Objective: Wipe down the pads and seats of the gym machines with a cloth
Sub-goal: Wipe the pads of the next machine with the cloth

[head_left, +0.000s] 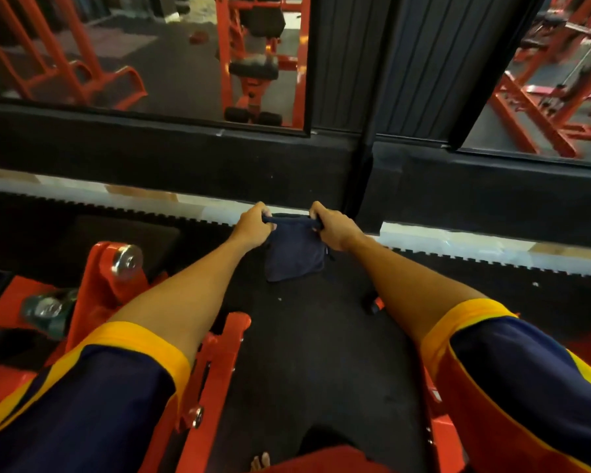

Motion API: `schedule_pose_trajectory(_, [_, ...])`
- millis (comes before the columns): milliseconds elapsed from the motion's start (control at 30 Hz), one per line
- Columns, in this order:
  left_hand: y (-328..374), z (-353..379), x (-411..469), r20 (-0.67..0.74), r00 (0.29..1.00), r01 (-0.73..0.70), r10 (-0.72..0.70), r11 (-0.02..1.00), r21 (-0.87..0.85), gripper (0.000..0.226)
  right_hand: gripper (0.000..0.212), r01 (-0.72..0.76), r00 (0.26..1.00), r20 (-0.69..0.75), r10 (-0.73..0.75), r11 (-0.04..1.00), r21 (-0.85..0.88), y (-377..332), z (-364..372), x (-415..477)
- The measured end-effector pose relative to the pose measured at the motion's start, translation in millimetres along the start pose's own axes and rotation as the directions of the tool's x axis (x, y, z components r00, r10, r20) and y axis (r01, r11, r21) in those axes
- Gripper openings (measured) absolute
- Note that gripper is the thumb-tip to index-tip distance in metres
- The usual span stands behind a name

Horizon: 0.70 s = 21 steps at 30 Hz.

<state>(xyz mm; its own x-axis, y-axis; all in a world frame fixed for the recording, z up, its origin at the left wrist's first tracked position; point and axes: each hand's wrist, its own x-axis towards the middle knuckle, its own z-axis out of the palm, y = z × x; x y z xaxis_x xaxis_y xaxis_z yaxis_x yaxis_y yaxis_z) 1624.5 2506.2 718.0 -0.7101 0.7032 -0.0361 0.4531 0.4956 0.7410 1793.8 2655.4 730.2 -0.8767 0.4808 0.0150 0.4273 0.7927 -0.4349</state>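
A dark navy cloth [294, 254] hangs folded in front of me over the black rubber floor. My left hand [253, 227] grips its upper left corner and my right hand [331, 228] grips the upper right corner, so the top edge is stretched between them. Both arms reach straight forward. An orange machine frame [215, 363] runs below my left arm. No pad or seat touches the cloth.
A mirror wall [151, 63] with a black base stands close ahead and reflects orange machines and black pads. A chrome peg [127, 261] sticks out of the orange frame at left. A green bottle [48, 312] lies lower left. Bare toes [260, 462] show at the bottom edge.
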Motion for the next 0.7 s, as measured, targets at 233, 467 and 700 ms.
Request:
schedule_pose_trajectory(233, [-25, 12, 88, -0.035, 0.996, 0.084, -0.084, 0.996, -0.021, 0.012, 0.030, 0.028, 0.996, 0.086, -0.031, 0.999, 0.032, 35, 27, 113])
schedule_pose_trajectory(467, [-58, 42, 181, -0.071, 0.956, 0.279, -0.286, 0.956, -0.089, 0.009, 0.028, 0.115, 0.966, 0.224, -0.127, 0.991, 0.065, 78, 53, 240])
schedule_pose_trajectory(700, [-74, 41, 243, -0.176, 0.859, 0.249, -0.481, 0.692, -0.678, 0.040, 0.023, -0.128, 0.884, 0.460, -0.088, 0.900, 0.417, 83, 59, 367])
